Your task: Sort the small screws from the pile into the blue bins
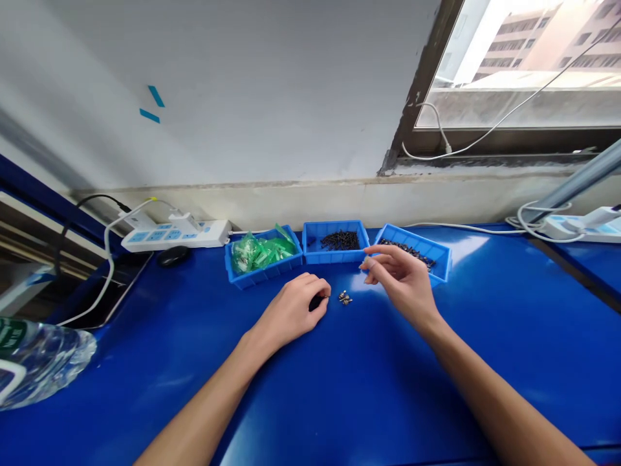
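Note:
My left hand rests low over the blue table, its fingers curled toward the thumb. Something dark shows in its grip, too hidden to name. Just right of it lies a small pile of metal screws or fittings. My right hand hovers in front of the right blue bin, thumb and index fingertips close together; any small thing between them cannot be made out. That bin holds small dark and metallic screw-like parts, partly covered by the hand. Black screws lie in the middle blue bin.
At the left, a blue bin holds green plastic bags. Behind it are a white power strip and a black oval object. A large water bottle lies at the left edge. Another power strip sits far right, near a grey pole.

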`<state>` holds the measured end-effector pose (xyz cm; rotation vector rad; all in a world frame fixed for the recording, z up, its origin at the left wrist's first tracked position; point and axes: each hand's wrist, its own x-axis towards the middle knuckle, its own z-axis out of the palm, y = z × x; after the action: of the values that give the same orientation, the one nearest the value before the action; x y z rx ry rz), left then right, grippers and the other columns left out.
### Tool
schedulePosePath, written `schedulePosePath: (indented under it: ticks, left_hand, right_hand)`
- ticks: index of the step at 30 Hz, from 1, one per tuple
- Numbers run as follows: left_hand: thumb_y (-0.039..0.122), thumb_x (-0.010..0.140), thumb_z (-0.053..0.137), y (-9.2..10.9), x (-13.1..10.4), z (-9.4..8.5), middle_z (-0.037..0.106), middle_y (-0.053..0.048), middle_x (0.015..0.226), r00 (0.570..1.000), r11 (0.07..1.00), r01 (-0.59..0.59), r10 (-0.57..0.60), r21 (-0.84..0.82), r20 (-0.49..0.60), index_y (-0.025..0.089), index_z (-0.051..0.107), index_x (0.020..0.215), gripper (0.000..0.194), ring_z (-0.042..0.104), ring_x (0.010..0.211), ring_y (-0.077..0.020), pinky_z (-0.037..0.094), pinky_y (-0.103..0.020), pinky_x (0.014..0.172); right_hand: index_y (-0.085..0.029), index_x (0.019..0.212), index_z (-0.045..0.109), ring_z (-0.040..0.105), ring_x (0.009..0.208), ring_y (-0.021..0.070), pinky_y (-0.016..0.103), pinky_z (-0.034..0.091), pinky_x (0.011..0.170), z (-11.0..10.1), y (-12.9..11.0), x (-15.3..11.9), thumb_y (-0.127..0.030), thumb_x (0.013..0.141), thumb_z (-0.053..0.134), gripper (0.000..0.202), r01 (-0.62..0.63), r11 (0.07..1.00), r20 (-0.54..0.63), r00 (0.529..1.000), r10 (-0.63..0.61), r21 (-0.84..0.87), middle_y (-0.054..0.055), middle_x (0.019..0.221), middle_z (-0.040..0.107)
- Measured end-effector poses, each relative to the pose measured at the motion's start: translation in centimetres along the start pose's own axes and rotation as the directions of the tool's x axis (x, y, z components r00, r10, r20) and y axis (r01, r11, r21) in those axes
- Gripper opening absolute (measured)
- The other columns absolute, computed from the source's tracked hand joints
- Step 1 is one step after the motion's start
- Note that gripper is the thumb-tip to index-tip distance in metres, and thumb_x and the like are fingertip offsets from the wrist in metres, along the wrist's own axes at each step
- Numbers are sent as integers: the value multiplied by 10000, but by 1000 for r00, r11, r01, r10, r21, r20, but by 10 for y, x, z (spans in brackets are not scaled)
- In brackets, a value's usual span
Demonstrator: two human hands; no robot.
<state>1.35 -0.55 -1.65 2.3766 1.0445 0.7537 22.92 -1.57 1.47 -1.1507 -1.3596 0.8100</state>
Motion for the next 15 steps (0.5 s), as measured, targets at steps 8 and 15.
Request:
schedulePosePath:
  ticks: [8, 15]
  left_hand:
    - [228, 860, 704, 8, 5, -5, 710, 2, 833, 977, 822, 113, -195, -558, -90, 207, 498, 829, 210, 653, 745, -136, 531, -278, 755]
    - [320, 816, 793, 15, 5, -5, 756, -26, 866, 955, 634, 170, -295, -754, -33, 212, 446, 819, 363, 725, 768, -161, 579, -309, 786]
  right_hand:
    - [-159, 947, 747, 718, 620, 172, 285, 587, 604, 0, 2, -5, -327, 840, 722, 201, -65, 995, 355, 931, 86, -72, 40, 721, 738]
    - [-156, 916, 761, 755, 707, 187, 302, 614, 682, 4, 6, -8, -361, 785, 834, 254, -284, 941, 504, 849, 159, 182, 61, 769, 780]
